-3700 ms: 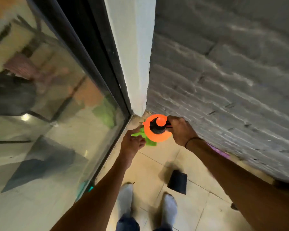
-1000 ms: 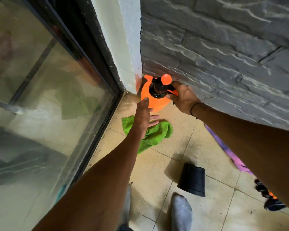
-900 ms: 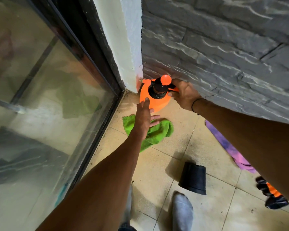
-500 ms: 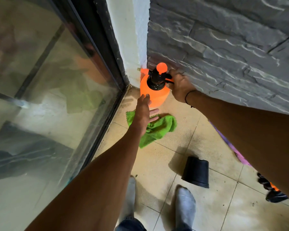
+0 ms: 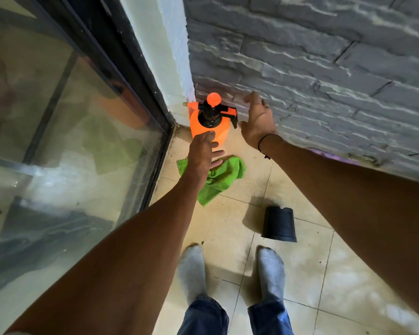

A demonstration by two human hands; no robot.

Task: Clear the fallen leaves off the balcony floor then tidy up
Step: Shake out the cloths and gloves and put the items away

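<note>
An orange spray bottle (image 5: 209,128) with a black pump head stands upright on the tiled floor in the corner between the glass door and the grey stone wall. My left hand (image 5: 203,153) reaches toward it with straight fingers, the fingertips at the bottle's near side. My right hand (image 5: 258,120) hovers just right of the bottle's black handle, fingers spread and holding nothing. A crumpled green cloth (image 5: 219,178) lies on the floor below my left hand.
A black pot (image 5: 279,224) lies tipped on the tiles in front of my socked feet (image 5: 230,269). The sliding glass door (image 5: 65,141) runs along the left, the stone wall (image 5: 324,68) along the right. A purple cloth (image 5: 329,155) peeks out at the wall's base.
My right hand has let go of the spray bottle's handle and opened beside it. The bottle now stands in the corner. My left hand stays at the bottle's near side.
</note>
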